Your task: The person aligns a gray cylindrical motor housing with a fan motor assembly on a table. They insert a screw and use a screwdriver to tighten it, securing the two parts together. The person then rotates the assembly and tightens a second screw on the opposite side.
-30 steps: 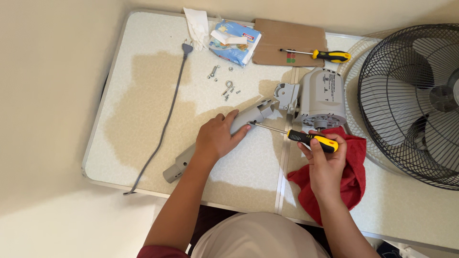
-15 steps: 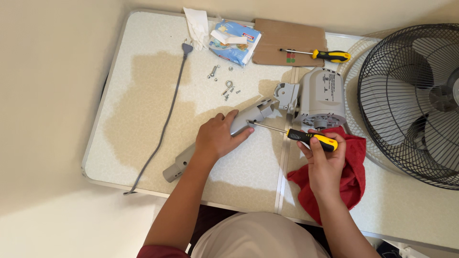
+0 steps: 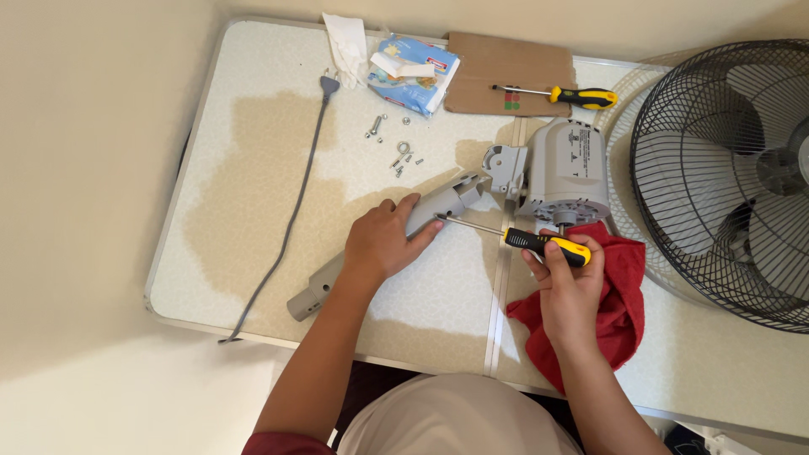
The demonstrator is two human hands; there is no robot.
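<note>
My left hand (image 3: 386, 240) presses down on a long grey fan neck (image 3: 438, 205) that lies slanted across the white table (image 3: 253, 168). Its upper end meets the grey motor housing (image 3: 563, 173). My right hand (image 3: 566, 282) grips a yellow and black screwdriver (image 3: 543, 244), and the shaft's tip touches the neck near my left fingertips. A red cloth (image 3: 619, 291) lies under my right hand.
Several small screws and washers (image 3: 396, 152) lie loose behind the neck. A grey power cord (image 3: 291, 219) runs down the left side. At the back are a second screwdriver (image 3: 581, 97) on cardboard (image 3: 497, 67) and a blue tissue pack (image 3: 417, 72). A black fan cage (image 3: 725, 168) stands right.
</note>
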